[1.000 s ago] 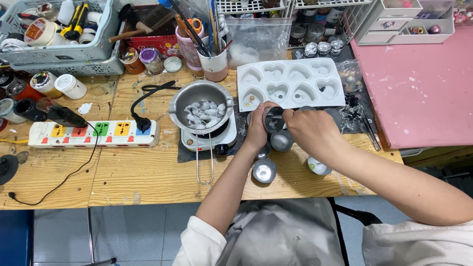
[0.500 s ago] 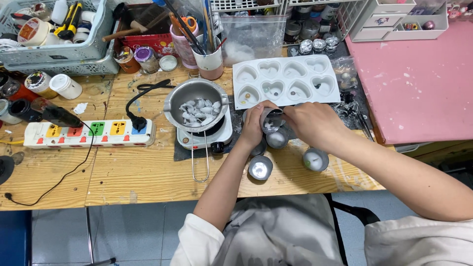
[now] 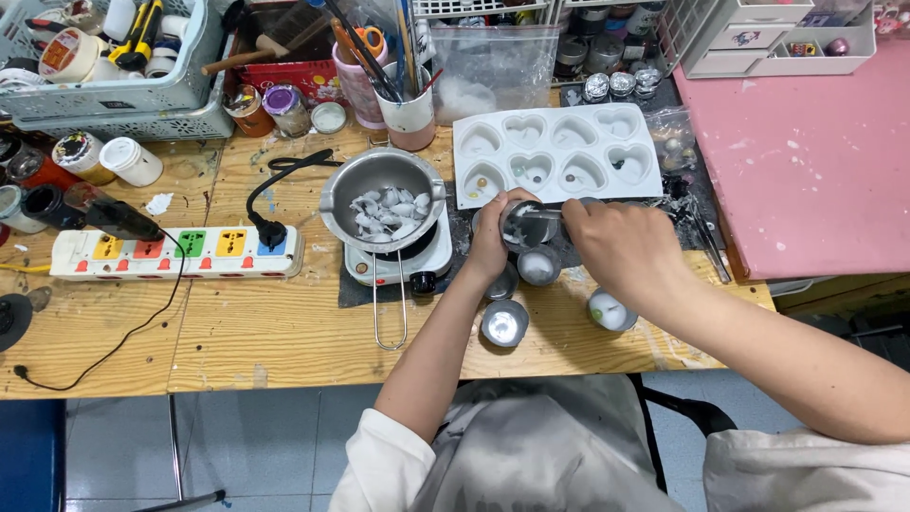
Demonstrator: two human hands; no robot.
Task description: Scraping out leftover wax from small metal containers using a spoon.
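I have my left hand (image 3: pixel 493 242) closed around a small metal cup (image 3: pixel 527 226) held above the wooden table (image 3: pixel 284 332), between the heart-shaped mould tray (image 3: pixel 555 152) and the hotplate pan (image 3: pixel 382 194), while my right hand (image 3: pixel 621 248) pinches a thin metal tool (image 3: pixel 550 214) into it.

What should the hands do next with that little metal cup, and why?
Probably keep scraping, then tip the bits into the pot. The left hand holds the small metal cup tilted, the right hand works a thin tool inside it, and the pot already holds pale chunks.
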